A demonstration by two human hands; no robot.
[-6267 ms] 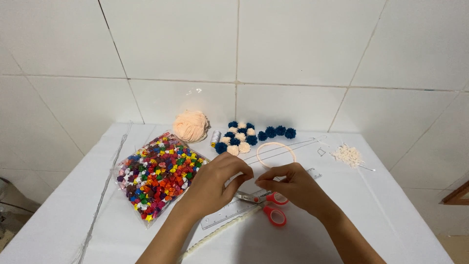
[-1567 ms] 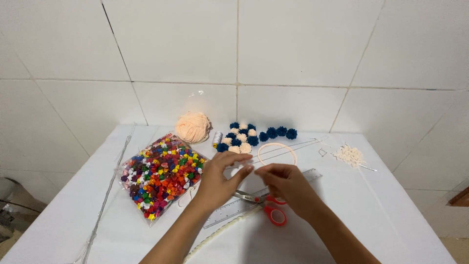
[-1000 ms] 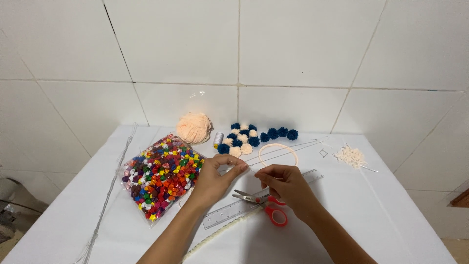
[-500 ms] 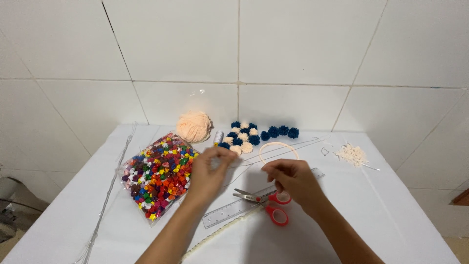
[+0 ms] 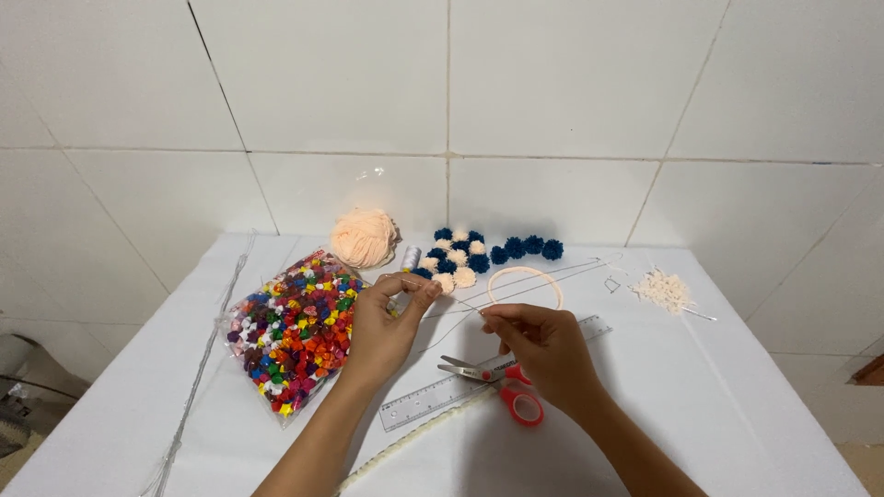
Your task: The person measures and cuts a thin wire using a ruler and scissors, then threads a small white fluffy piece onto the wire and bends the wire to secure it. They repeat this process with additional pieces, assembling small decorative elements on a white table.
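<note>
My left hand (image 5: pixel 382 327) pinches one end of a thin thread or wire (image 5: pixel 453 298) between thumb and forefinger, just right of a clear bag of multicoloured paper stars (image 5: pixel 290 329). The other end sits in the pinched fingers of my right hand (image 5: pixel 543 345), which hovers over red-handled scissors (image 5: pixel 502 382) and a clear ruler (image 5: pixel 442 398). The strand runs taut between the two hands above the white table (image 5: pixel 737 396).
At the back lie a peach yarn ball (image 5: pixel 364 236), a small thread spool (image 5: pixel 411 258), blue and cream pompoms (image 5: pixel 479 253), a peach ring (image 5: pixel 525 287) and a white fluffy scrap (image 5: pixel 663 290). Long wires (image 5: pixel 207 354) lie at the left. A cream cord (image 5: pixel 414 446) lies near the front.
My hands have drawn apart, the left shifting left toward the star bag, and the strand between them has lengthened. The things on the table have stayed put.
</note>
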